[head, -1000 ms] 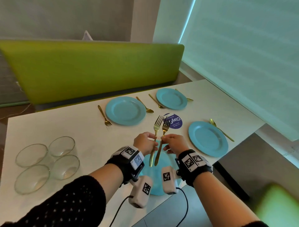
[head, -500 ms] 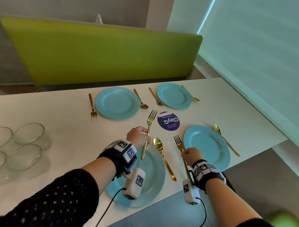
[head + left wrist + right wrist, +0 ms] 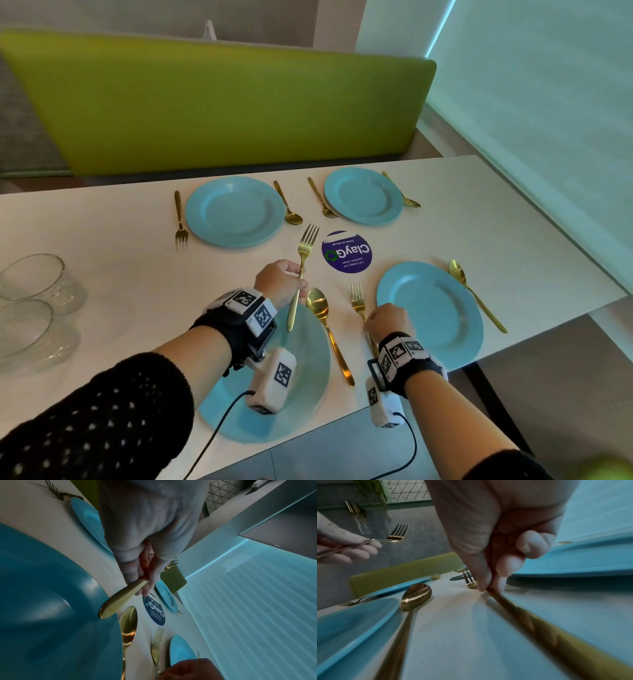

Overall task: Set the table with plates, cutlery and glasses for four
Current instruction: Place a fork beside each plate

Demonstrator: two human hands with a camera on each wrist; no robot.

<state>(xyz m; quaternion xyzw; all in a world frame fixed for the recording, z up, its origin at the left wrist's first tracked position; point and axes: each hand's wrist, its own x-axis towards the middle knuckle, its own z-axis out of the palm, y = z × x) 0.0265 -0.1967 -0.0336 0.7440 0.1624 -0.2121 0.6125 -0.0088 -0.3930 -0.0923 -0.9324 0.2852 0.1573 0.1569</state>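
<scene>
My left hand (image 3: 280,283) grips a gold fork (image 3: 305,249) by its handle, tines pointing away, above the far rim of the near blue plate (image 3: 308,387); the fork's handle (image 3: 120,599) shows in the left wrist view. My right hand (image 3: 387,322) pinches the handle of a second gold fork (image 3: 357,298) that lies on the table just left of the near right plate (image 3: 431,308); the pinch on this fork (image 3: 510,601) shows in the right wrist view. A gold spoon (image 3: 323,320) lies between the two near plates. The two far plates (image 3: 236,210) (image 3: 363,196) each have a fork and a spoon beside them.
Several glass bowls (image 3: 32,294) stand at the table's left. A round purple sticker (image 3: 347,251) marks the table's middle. A gold spoon (image 3: 474,291) lies right of the near right plate. A green bench back (image 3: 219,102) runs behind the table; the table's near edge (image 3: 342,414) is close.
My hands have moved apart. The right hand has carried its fork down to the table, left of the near right plate. The left hand still holds its fork above the near plate.
</scene>
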